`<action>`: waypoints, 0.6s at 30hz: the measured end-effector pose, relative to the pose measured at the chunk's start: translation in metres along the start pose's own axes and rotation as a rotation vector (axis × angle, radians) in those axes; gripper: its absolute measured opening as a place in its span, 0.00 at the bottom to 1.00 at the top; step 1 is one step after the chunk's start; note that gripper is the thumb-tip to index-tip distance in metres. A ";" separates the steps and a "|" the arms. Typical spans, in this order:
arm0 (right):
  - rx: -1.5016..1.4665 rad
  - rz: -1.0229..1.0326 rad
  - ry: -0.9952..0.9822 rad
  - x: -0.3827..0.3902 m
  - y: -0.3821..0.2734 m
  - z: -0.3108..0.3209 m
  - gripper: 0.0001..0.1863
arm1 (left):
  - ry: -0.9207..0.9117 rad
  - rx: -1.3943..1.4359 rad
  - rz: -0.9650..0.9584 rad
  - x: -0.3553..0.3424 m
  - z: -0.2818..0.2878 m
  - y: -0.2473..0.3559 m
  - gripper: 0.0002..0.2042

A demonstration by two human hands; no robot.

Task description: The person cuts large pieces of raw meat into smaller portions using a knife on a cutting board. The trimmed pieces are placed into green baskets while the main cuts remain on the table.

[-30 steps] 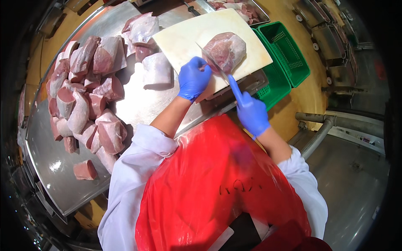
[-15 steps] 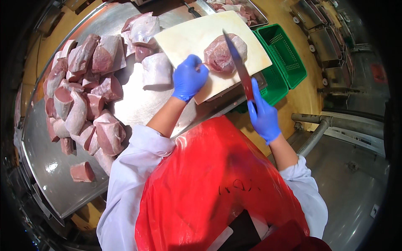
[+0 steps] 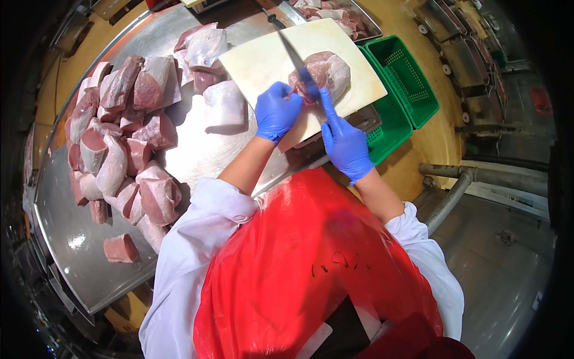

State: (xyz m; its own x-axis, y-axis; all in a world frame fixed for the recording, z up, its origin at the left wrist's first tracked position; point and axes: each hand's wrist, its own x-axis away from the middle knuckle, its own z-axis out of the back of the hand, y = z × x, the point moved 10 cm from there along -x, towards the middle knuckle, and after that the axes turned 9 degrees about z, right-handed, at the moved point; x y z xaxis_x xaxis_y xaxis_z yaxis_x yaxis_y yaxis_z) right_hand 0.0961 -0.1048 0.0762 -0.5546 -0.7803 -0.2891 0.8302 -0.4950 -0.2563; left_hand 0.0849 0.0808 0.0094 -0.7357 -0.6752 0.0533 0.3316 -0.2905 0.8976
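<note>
A rounded piece of raw meat (image 3: 333,75) rests on a white cutting board (image 3: 254,58). My left hand (image 3: 278,113), in a blue glove, is closed at the near left edge of that piece, its fingertips pinching the meat. A long knife (image 3: 292,52) is in my right hand (image 3: 348,146), also gloved in blue, with the index finger stretched along it. The blade slants over the left part of the meat, its tip pointing to the far left. Whether the edge has entered the meat is hidden, and my fingers cover the handle.
Many raw meat pieces lie heaped on the steel table (image 3: 75,242) at left. One pale piece (image 3: 225,106) sits beside the board, a small chunk (image 3: 120,248) near the front. Green baskets (image 3: 412,84) stand at right, a tray of meat (image 3: 342,19) beyond. A metal rail (image 3: 445,203) runs at right.
My right hand has moved left with the knife, bringing the blade over the meat's left side. My left hand has shifted slightly right. The piece has turned on the board.
</note>
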 end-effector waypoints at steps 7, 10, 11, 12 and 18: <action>0.197 -0.003 -0.360 0.067 0.010 -0.006 0.45 | 0.023 0.000 -0.037 0.000 0.000 0.003 0.11; 0.183 0.004 -0.341 0.056 0.002 -0.009 0.46 | -0.006 0.011 -0.044 -0.001 0.002 -0.001 0.11; 0.170 0.013 -0.276 0.028 -0.005 -0.013 0.46 | -0.030 -0.005 -0.035 -0.001 0.001 0.002 0.12; 0.152 0.031 -0.210 0.002 -0.011 -0.017 0.46 | -0.037 -0.008 -0.032 -0.002 0.001 0.001 0.12; 0.181 -0.060 -0.373 -0.007 -0.018 -0.023 0.47 | -0.062 -0.072 -0.008 -0.022 0.008 -0.010 0.11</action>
State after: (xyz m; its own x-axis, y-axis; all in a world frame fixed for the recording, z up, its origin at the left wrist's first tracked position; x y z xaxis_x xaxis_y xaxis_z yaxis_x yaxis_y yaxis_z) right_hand 0.0836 -0.0820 0.0618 -0.5716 -0.8162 0.0839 0.8119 -0.5774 -0.0865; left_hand 0.0929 0.1041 0.0023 -0.7728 -0.6302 0.0750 0.3656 -0.3455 0.8643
